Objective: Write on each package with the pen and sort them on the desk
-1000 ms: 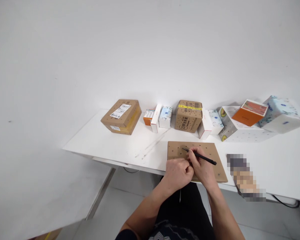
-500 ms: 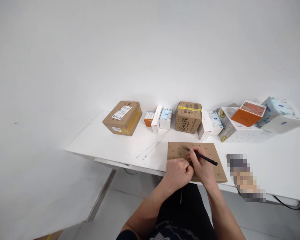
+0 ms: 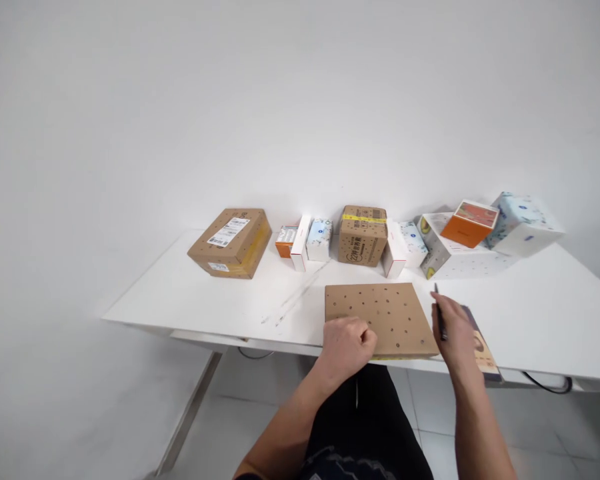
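Right hand (image 3: 454, 333) grips a slim black pen (image 3: 439, 311) just right of the flat brown perforated cardboard sheet (image 3: 380, 310); left hand (image 3: 347, 343), loosely curled and holding nothing, rests on its near-left corner.

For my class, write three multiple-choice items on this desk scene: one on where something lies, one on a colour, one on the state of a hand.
1. Where does the flat brown cardboard sheet with punched holes lie?
A. at the near edge of the white table
B. on the floor
C. on top of the boxes at the back

2. What colour is the small box resting on the large white box at the right?
A. green
B. orange
C. black

3. What is the right hand doing?
A. lying flat and empty
B. lifting a box
C. holding a thin black pen

Answers: 1 A, the sheet lies on the tabletop just before the left hand, which rests at its near corner; 2 B, its sides are plainly orange; 3 C, the pen runs up out of the closed fingers, right of the sheet.
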